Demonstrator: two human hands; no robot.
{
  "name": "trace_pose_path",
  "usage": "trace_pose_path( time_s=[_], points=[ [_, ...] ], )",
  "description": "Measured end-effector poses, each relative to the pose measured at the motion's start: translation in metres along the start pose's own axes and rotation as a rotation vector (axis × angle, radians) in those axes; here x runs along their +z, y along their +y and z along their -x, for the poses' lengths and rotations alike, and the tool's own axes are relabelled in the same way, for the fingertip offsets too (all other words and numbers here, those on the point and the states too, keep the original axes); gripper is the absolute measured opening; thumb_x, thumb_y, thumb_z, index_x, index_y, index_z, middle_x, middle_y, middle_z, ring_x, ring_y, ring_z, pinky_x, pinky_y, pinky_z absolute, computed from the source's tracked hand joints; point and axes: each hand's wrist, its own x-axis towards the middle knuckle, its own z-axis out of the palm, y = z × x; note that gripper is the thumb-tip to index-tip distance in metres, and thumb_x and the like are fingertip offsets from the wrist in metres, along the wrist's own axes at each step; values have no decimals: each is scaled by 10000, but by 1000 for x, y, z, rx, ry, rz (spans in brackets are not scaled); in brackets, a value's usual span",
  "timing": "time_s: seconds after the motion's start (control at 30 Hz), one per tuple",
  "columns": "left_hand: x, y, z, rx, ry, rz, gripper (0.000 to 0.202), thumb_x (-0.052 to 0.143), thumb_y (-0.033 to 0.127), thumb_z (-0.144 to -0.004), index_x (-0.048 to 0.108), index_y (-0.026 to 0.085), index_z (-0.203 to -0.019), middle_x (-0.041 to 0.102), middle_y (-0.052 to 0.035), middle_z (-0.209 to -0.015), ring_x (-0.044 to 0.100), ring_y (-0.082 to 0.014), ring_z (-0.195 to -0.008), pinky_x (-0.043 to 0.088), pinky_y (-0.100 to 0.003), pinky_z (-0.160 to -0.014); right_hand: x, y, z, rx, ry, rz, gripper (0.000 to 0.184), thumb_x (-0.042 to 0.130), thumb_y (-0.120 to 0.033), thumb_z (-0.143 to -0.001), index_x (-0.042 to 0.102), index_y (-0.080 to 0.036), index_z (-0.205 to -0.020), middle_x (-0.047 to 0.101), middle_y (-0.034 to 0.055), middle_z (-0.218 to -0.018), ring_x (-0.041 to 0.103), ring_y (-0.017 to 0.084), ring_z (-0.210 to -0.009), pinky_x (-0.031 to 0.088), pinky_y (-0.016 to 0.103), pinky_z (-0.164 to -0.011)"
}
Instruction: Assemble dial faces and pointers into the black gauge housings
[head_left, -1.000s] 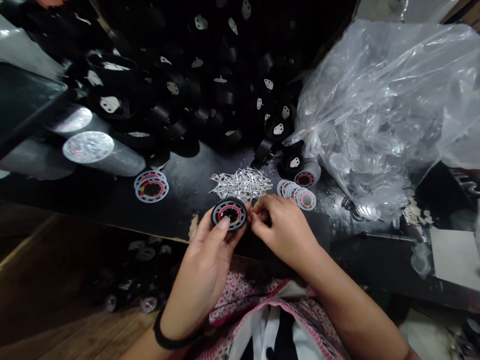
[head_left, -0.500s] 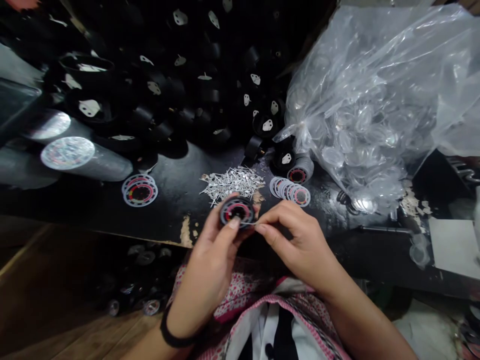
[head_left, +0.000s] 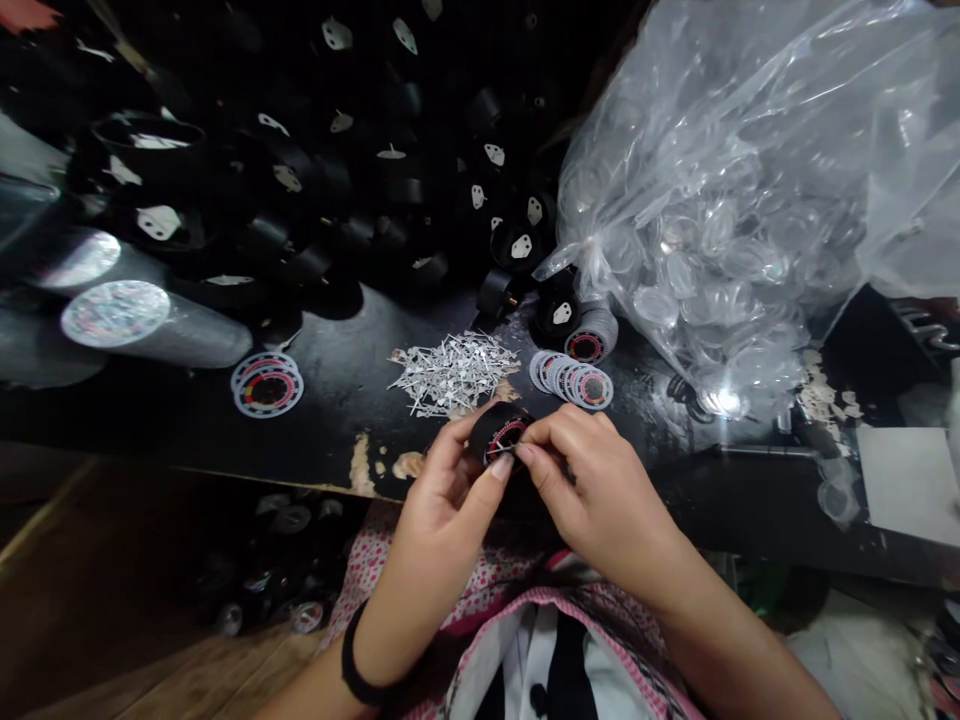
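My left hand [head_left: 457,490] is wrapped round a black round pressure gauge [head_left: 501,432], its dial face tilted toward my right hand. The dial is black with a red ring and pale marks. With thumb and forefinger together, my right hand [head_left: 581,475] pinches a thin white gauge pointer [head_left: 508,449] over the dial face; its tip is partly covered by my fingers. Just beyond my hands lies a pile of white pointers [head_left: 454,372]. A row of overlapping dial discs [head_left: 589,386] rests to the right of the pile.
Two dial discs [head_left: 268,390] lie on the left of the black bench [head_left: 322,340]. Wrapped disc stacks [head_left: 187,325] lie farther left. Many black gauge cases [head_left: 495,292] fill the back. A plastic bag of clear lenses [head_left: 720,230] stands at right, near a white card [head_left: 907,483].
The gauge has moved slightly right and tipped toward my right hand, showing more of its black side. My right fingers have brought the pointer closer in over the dial.
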Motion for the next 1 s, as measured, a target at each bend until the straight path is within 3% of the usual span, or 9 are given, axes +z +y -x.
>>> trace_pose_path(
  time_s=[0.37, 0.67, 0.77, 0.83, 0.9, 0.93, 1.0],
  points=[
    [0, 6, 7, 62, 98, -116, 159, 724, 268, -827, 695, 265, -983, 723, -13, -1007, 687, -208, -970, 518, -281, -887, -1, -2, 7, 44, -1, -64, 186, 528, -205, -990, 593, -185, -817, 638, 7, -807, 547, 152, -770, 361, 304, -724],
    [-7, 2, 14, 174, 154, -413, 206, 716, 300, -830, 713, 310, -1036, 733, 32, -998, 679, -182, -917, 493, -230, -852, 8, -5, 12, 75, 5, -178, 189, 521, -176, -976, 549, -189, -790, 626, -10, -775, 543, 131, -734, 352, 284, -707],
    [-10, 1, 13, 116, 144, -371, 211, 730, 356, -820, 720, 320, -1027, 740, 35, -1021, 684, -185, -937, 507, -223, -859, 6, -7, 9, 126, -16, -148, 261, 588, -204, -954, 527, -184, -701, 584, -43, -672, 515, 106, -652, 335, 272, -662],
    [-12, -1, 9, -21, 128, -242, 255, 754, 412, -793, 719, 324, -1030, 754, 32, -1033, 692, -204, -959, 530, -235, -857, -4, -5, 13, 109, -39, -131, 329, 640, -256, -936, 518, -182, -640, 556, -61, -609, 499, 92, -596, 334, 273, -644],
    [-12, -4, 2, -220, 132, -43, 300, 765, 429, -776, 710, 327, -1053, 761, 29, -1090, 692, -231, -1018, 549, -262, -886, -21, 2, 25, 58, 88, -122, 351, 654, -310, -928, 532, -194, -620, 551, -61, -586, 500, 95, -572, 359, 279, -650],
    [-11, -5, -1, -301, 142, 63, 312, 766, 414, -775, 705, 322, -1068, 760, 20, -1120, 688, -246, -1052, 557, -282, -903, -32, 10, 34, 55, 261, -92, 330, 632, -315, -939, 554, -206, -638, 562, -53, -600, 511, 106, -585, 378, 284, -666],
    [-6, -7, -3, -423, 125, 250, 308, 743, 392, -800, 709, 281, -1085, 754, -29, -1162, 678, -273, -1102, 576, -321, -917, -54, 31, 55, 151, 730, 21, 244, 554, -284, -970, 620, -229, -742, 612, -22, -696, 557, 138, -673, 417, 301, -724]
  ],
)
